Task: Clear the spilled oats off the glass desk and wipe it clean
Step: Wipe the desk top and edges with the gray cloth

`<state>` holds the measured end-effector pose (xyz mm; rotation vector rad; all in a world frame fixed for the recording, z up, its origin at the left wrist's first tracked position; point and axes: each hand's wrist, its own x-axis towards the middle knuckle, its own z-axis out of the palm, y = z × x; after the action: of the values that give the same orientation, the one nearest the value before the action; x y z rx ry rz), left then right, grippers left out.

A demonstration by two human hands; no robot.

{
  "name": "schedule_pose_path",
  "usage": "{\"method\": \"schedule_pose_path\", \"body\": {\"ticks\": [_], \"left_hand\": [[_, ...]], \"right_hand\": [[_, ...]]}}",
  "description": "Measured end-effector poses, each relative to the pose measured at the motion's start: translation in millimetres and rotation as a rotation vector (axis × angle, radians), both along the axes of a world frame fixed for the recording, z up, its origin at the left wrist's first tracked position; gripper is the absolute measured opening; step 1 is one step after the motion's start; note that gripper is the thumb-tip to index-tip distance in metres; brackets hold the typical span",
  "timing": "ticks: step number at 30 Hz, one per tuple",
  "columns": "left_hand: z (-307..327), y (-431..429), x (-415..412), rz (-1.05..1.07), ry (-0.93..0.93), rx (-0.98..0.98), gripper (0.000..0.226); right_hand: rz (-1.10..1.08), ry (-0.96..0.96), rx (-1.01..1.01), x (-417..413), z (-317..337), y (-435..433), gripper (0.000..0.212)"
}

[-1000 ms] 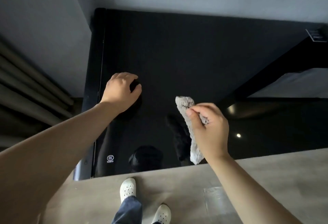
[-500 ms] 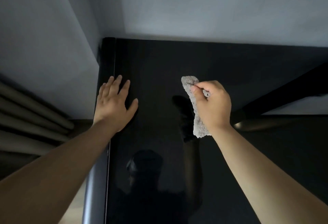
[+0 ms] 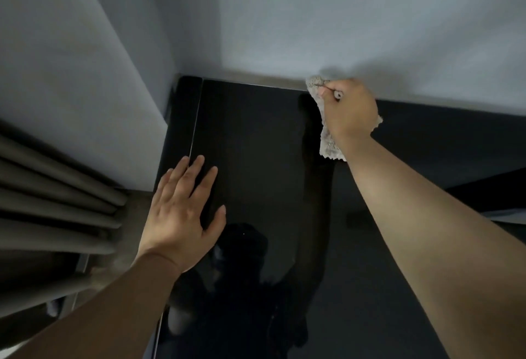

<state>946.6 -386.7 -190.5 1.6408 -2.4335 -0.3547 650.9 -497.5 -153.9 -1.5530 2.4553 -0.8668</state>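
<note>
Head view: right fingers [image 3: 331, 88] curled tight round grey cloth [image 3: 330, 146], right hand [image 3: 350, 112] at far edge of glass desk [image 3: 256, 136], cloth tail hanging toward desk's near side. Left fingers [image 3: 196, 172] straight, spread; left hand [image 3: 182, 216] flat on desk's left side, bracing. No oats visible on desk. Likely wiping stage: press cloth flat, draw along far edge, overlap passes, wipe palm smudge last.

Dim, cool light on wall [image 3: 355, 17], dark reflections in glass desk [image 3: 256, 136], mild blur, edges perhaps stretched
</note>
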Motion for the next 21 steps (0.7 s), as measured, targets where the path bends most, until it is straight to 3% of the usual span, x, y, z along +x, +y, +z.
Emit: {"method": "schedule_pose_path", "body": {"ticks": [6, 14, 18, 21], "left_hand": [[0.1, 0.0, -0.1, 0.002, -0.005, -0.005, 0.065], [1.5, 1.2, -0.1, -0.002, -0.008, -0.005, 0.064], [1.4, 2.8, 0.3, 0.013, -0.006, -0.009, 0.065], [0.4, 2.4, 0.3, 0.006, -0.001, -0.016, 0.064]], "right_hand": [[0.017, 0.024, -0.057, 19.8, -30.1, -3.9, 0.015], [0.362, -0.139, 0.040, 45.9, -7.7, 85.1, 0.011], [0.209, 0.050, -0.042, 21.7, -2.9, 17.1, 0.018], [0.104, 0.028, -0.003, 25.3, -17.2, -13.7, 0.016]]}}
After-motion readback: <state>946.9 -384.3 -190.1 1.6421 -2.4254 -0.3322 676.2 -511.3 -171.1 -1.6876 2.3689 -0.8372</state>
